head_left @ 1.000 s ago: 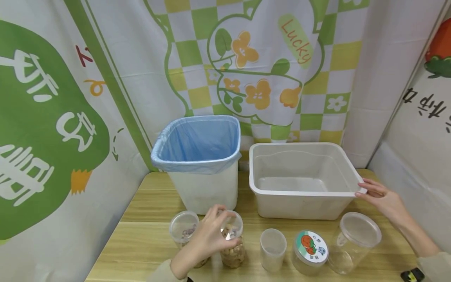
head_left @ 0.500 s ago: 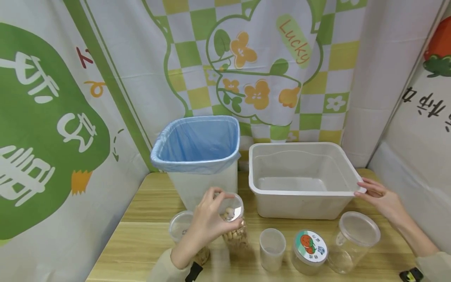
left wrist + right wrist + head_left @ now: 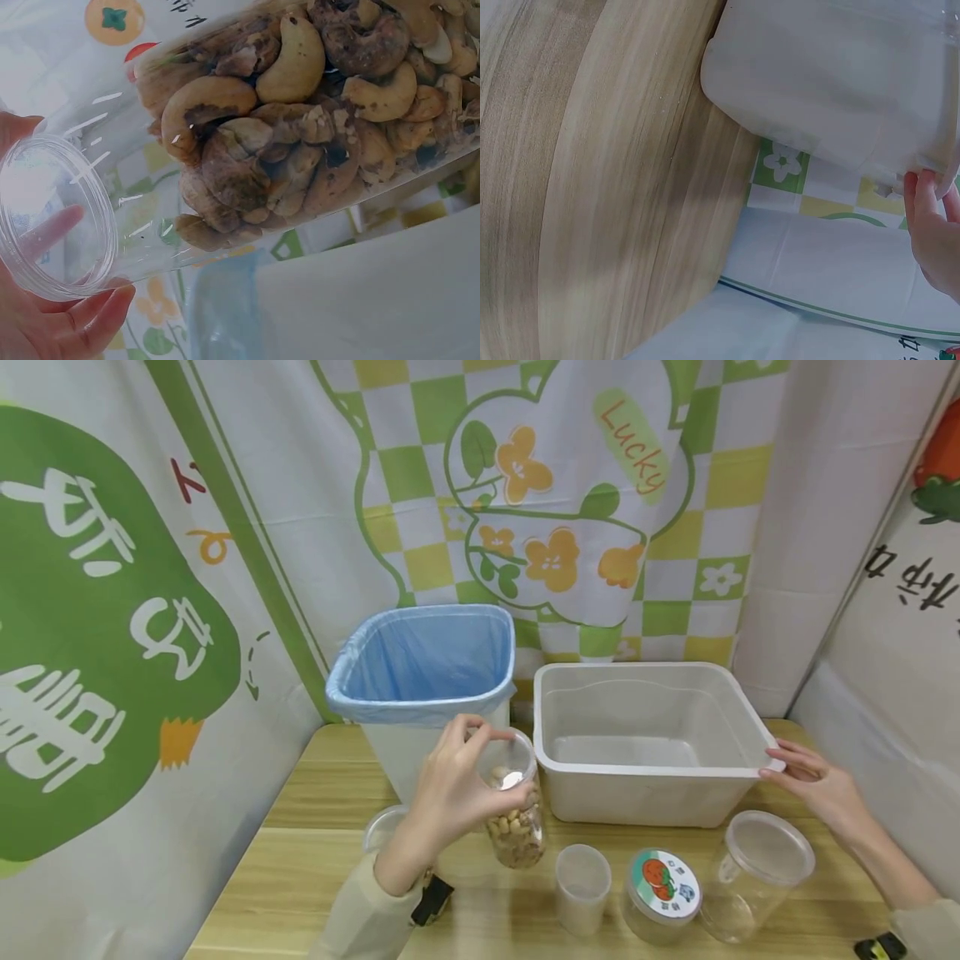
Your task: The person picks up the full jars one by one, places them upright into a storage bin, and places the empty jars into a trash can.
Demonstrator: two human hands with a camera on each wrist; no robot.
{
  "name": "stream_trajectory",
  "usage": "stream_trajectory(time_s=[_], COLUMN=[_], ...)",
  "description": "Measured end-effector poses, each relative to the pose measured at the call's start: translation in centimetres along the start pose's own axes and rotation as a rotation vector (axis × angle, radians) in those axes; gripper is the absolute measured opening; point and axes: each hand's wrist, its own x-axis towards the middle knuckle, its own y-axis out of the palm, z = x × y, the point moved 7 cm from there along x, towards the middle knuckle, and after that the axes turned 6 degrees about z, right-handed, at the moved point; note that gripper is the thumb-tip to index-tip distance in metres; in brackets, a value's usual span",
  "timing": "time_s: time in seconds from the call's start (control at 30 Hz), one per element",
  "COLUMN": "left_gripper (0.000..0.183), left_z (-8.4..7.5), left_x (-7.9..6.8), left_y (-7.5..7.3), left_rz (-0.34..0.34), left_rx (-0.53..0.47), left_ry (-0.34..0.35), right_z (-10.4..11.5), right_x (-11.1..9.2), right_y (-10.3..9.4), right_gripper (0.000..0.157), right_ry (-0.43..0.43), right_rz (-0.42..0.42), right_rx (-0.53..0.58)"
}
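My left hand [image 3: 450,785] grips a clear plastic jar [image 3: 517,843] near its top, fingers and thumb around the rim. The jar is lifted off the table, slightly tilted, in front of the bin. Cashew nuts [image 3: 292,67], mixed with darker, shrivelled pieces, fill its lower part in the left wrist view. Whether a clear lid covers its mouth, I cannot tell. At the right front corner of a white plastic tub [image 3: 637,797], my right hand [image 3: 821,785] holds the rim between thumb and fingers. Fingertips at that rim also show in the right wrist view.
A white bin [image 3: 382,760] with a blue liner stands back left, beside the tub. Along the front are a jar [image 3: 384,827] partly behind my left arm, a translucent cup [image 3: 582,893], a round tub with a tomato label [image 3: 663,885] and a tall clear container [image 3: 757,877].
My left hand has lifted the cashew jar off the table, raising it and moving it slightly right, away from the neighbouring jar. My right hand stays on the tub's corner.
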Motion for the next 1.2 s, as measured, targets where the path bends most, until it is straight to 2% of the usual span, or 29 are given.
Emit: stream_trajectory(time_s=[0.3,0.5,0.7,0.87,1.03,1.2], left_gripper=[0.047,0.045,0.045,0.046,0.048,0.048], left_z=[-1.6,-2.1,-2.5,-2.3,-2.0,-1.6], left_x=[3.0,5.5,8.1,10.4,12.4,13.9], left_y=[-0.7,-0.5,-0.1,0.6,1.5,3.1], left_rz=[0.029,0.049,0.103,0.177,0.227,0.251], left_rx=[-0.022,-0.020,-0.003,-0.010,0.005,0.003], left_ry=[0.026,0.023,0.007,-0.041,-0.072,-0.083], right_z=[0.1,0.3,0.9,1.4,2.2,2.6], right_x=[0.0,0.1,0.1,0.2,0.6,0.6], right_y=[-0.1,-0.3,-0.3,-0.4,-0.7,-0.9], right_gripper=[0.042,0.041,0.038,0.037,0.033,0.024], right_ry=[-0.001,-0.038,-0.105,-0.169,-0.214,-0.237], right_rz=[0.021,0.004,-0.006,-0.013,-0.044,-0.059], right_rx=[-0.042,-0.066,-0.105,-0.141,-0.293,-0.366])
